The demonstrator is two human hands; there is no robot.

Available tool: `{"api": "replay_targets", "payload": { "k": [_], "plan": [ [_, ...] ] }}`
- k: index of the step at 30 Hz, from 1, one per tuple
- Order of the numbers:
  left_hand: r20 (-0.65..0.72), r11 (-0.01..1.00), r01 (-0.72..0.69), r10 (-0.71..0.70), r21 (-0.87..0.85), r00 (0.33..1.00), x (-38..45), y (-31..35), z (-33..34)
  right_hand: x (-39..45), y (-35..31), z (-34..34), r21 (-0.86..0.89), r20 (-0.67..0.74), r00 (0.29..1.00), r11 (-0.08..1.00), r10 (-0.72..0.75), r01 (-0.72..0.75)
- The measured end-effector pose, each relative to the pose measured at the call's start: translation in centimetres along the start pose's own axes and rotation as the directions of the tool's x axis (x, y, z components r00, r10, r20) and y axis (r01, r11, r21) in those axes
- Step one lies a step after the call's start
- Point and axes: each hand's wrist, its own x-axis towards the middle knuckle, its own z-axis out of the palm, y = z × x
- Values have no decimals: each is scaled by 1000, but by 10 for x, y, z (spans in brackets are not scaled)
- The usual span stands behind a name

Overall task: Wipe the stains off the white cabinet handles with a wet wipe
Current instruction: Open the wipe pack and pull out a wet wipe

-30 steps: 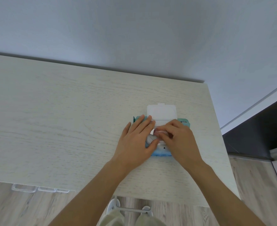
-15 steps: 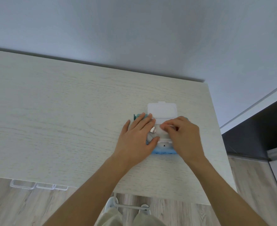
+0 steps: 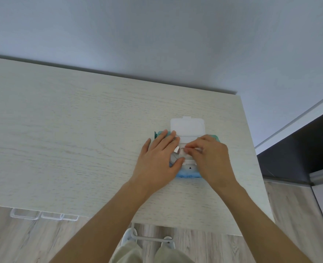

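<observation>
A blue-green pack of wet wipes (image 3: pixel 187 174) lies on the pale wood cabinet top (image 3: pixel 81 133), its white lid (image 3: pixel 187 127) flipped open away from me. My left hand (image 3: pixel 159 158) rests flat on the pack's left side with straight fingers, holding it down. My right hand (image 3: pixel 211 158) is over the opening, its fingertips pinching a bit of white wipe (image 3: pixel 190 149) there. White cabinet handles (image 3: pixel 43 216) stick out below the cabinet's front edge at the lower left, and another handle (image 3: pixel 149 237) shows under the edge near my legs.
The cabinet stands against a pale wall (image 3: pixel 157 44). Its right edge drops to wood flooring (image 3: pixel 297 215), with a dark surface (image 3: pixel 299 149) and a white ledge beyond. The left of the cabinet top is bare wood.
My right hand's fingers have worked a little leftward over the pack's opening and now pinch the wipe. My left hand has stayed flat on the pack.
</observation>
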Motion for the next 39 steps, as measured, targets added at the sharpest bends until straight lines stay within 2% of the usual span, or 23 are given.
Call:
{"api": "replay_targets", "payload": {
  "k": [4,11,15,18,23,30,32,35,39],
  "plan": [
    [4,1000,1,-1,0,1000,2,3,0,1,5,-10,21,-68,996,998,58,-57],
    [26,999,22,-23,37,999,2,7,-2,3,-2,-3,-42,78,997,999,11,-8],
    [47,996,22,-26,82,999,4,9,-6,3,1,-14,60,-9,996,994,87,-86],
    [58,994,16,-23,110,998,5,10,-7,0,1,-15,49,-67,994,995,90,-87],
    [52,992,29,-35,125,998,4,10,-6,-2,-1,-8,-6,26,996,997,82,-82],
    [59,985,38,-49,168,997,7,15,-7,3,2,-25,268,24,964,927,264,-260],
    [56,985,36,-46,167,997,7,16,-6,2,4,-24,225,10,971,945,240,-236],
    [51,988,35,-43,153,998,5,16,-5,1,4,-15,80,-9,994,991,110,-109],
    [49,990,43,-50,134,998,5,16,-4,-2,3,-8,55,15,1000,998,-28,27]
  ]
}}
